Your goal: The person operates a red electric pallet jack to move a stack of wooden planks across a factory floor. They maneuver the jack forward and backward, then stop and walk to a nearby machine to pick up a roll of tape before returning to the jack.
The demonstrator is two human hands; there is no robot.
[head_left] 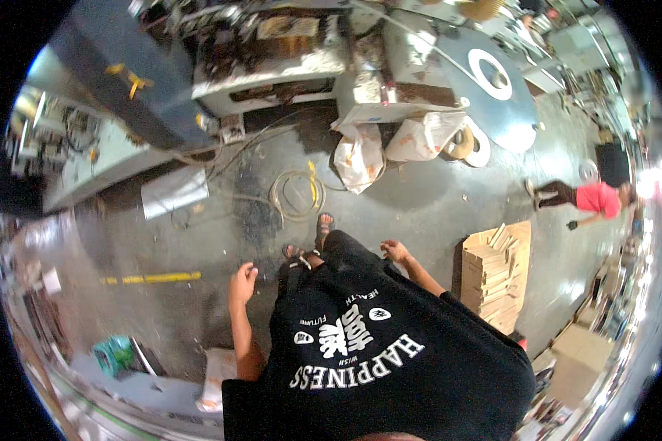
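A: Report the state of both hands.

B: The left hand is hanging at the person's side with the fingers curled loosely inward; it is gripping nothing. The right hand is hanging on the other side with the fingers partly curled, also holding nothing. Neither hand is touching any object.

A: What is lying nearest to each hand?

B: Near the left hand, a yellow bar is lying flat on the grey floor. Near the right hand, a stack of cardboard pieces is sitting on the floor, well apart from the fingers. Both sandalled feet are standing between the two hands.

A: And further out?

B: Ahead of the feet, a coiled hose is lying on the floor. Beyond it, two pale sacks are leaning against a worn white machine. A grey metal sheet is lying to the left of the hose. A green container is sitting at the lower left. At the far right, another person in a red shirt is bending over the floor.
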